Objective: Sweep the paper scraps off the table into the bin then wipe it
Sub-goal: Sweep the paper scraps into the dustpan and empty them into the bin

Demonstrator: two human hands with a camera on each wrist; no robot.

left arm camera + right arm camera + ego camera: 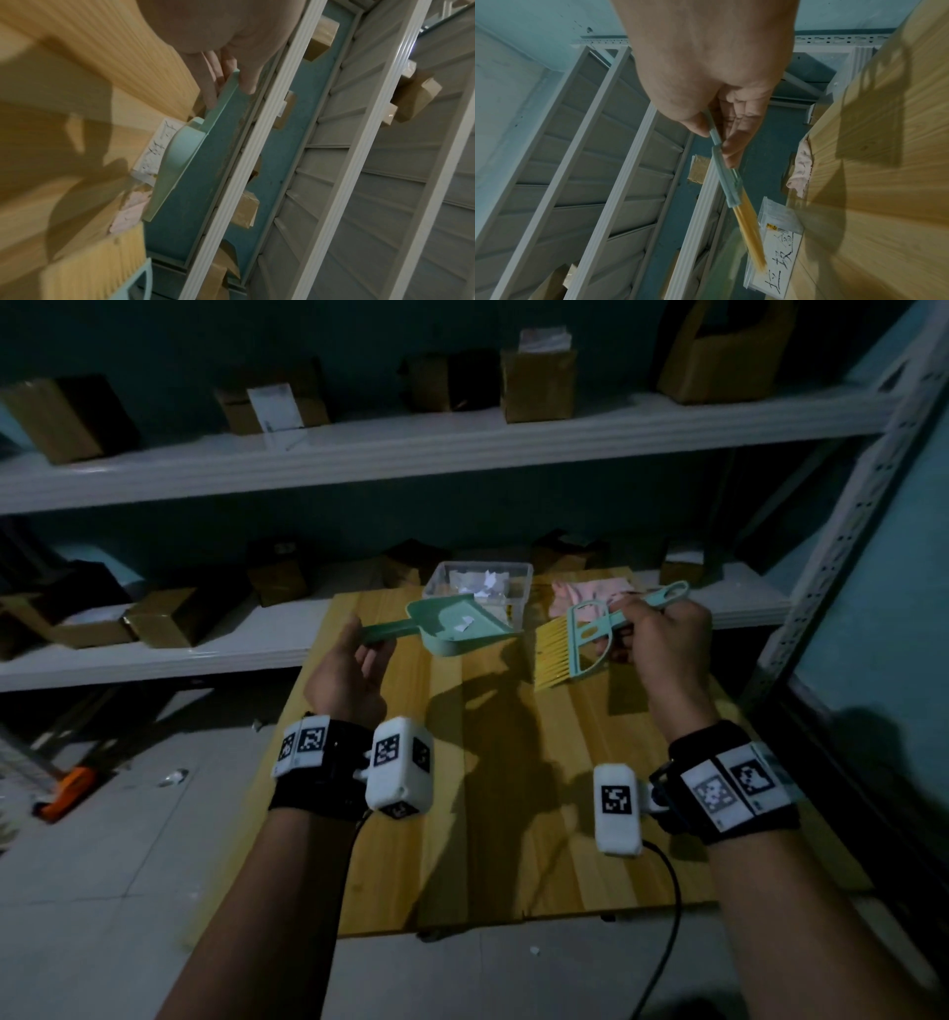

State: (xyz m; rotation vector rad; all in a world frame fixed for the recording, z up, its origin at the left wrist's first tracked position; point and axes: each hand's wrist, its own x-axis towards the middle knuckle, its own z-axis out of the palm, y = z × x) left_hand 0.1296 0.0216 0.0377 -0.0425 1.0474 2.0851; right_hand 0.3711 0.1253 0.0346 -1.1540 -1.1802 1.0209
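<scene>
The left hand (349,670) grips the handle of the dustpan (457,624), fingers curled around it, and holds the pan in the air above the far part of the counter (513,814). The pan's open lip points toward the bin (480,582), a clear tub at the counter's far edge, just beside the pan. This orientation suits tipping: raising the handle would let the contents slide over the lip into the bin.

Scraps (464,624) lie in two places. A few white pieces rest in the dustpan; more lie inside the bin. No scraps are visible on the counter surface, though shadows cover part of it.

The right hand (662,634) grasps the brush (580,639) by its handle, fingers closed on it. The bristles hang clear of the counter, just beside the dustpan lip, and point down and toward the pan. Held there, the brush can push clinging paper out of the pan.

A pink cloth (585,595) lies on the counter's far right, behind the brush, next to the bin. It is untouched and within reach for the wiping step.

Judgement: the sweeping appears nearly complete; emptying the dustpan is the step in hand. Light paper may drift past the bin if the pan tips too quickly. Shelves (359,449) with cardboard boxes stand behind the counter.
</scene>
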